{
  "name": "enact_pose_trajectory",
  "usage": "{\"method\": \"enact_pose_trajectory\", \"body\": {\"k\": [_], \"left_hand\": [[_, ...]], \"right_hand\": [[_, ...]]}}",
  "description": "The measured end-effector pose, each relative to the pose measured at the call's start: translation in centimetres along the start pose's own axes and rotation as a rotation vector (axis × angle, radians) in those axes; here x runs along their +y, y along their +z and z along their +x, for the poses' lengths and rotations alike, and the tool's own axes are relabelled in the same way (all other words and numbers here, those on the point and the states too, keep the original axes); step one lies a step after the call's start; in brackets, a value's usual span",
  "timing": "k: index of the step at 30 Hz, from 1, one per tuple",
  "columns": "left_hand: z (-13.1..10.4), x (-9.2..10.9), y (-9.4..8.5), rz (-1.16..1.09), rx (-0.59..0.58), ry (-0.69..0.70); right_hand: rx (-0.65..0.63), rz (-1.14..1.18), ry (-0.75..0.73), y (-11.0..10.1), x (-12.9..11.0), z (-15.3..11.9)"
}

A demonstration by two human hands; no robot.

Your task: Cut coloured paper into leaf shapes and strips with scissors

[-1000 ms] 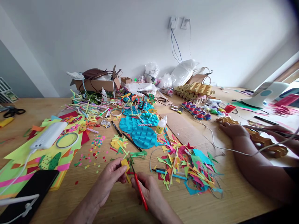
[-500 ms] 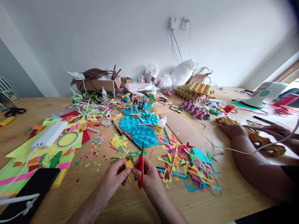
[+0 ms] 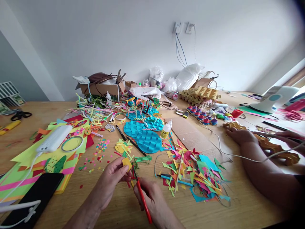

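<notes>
Between thumb and fingers my left hand (image 3: 111, 176) pinches a small piece of yellow paper (image 3: 126, 163). My right hand (image 3: 152, 195) grips red-handled scissors (image 3: 143, 198), whose blades point up and left, close beside the yellow paper. Whether the blades touch the paper I cannot tell. Just beyond my hands lie yellow paper fish cut-outs (image 3: 122, 147) and green paper strips (image 3: 143, 159). Further on is a round blue woven-paper shape (image 3: 149, 141), with a white glue bottle (image 3: 166, 129) standing at its right.
A heap of paper scraps (image 3: 202, 175) lies to my right. At left are coloured sheets (image 3: 23, 162), a power bank (image 3: 54, 138) and a black phone (image 3: 35, 197). A co-worker's arm (image 3: 257, 165) holds an egg-carton strip (image 3: 278, 149) at right; a white cable (image 3: 228, 152) crosses there.
The scissors have swung from upright to tilted left, their blades now by the yellow paper. My right hand has lowered, and my left hand has shifted slightly left.
</notes>
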State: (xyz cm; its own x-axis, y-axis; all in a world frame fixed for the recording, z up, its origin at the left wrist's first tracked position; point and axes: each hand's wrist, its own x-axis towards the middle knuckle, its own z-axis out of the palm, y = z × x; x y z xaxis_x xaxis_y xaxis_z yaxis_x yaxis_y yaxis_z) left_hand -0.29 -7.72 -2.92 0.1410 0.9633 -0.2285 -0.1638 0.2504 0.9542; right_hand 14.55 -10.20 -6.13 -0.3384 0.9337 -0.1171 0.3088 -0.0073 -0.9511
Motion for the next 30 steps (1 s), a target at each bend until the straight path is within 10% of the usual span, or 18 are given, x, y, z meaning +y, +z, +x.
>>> {"method": "enact_pose_trajectory", "body": {"k": [30], "left_hand": [[-0.35,-0.53,0.18,-0.048,-0.103,-0.037]], "right_hand": [[0.000,-0.061,-0.059,0.07,-0.28,-0.02]]}}
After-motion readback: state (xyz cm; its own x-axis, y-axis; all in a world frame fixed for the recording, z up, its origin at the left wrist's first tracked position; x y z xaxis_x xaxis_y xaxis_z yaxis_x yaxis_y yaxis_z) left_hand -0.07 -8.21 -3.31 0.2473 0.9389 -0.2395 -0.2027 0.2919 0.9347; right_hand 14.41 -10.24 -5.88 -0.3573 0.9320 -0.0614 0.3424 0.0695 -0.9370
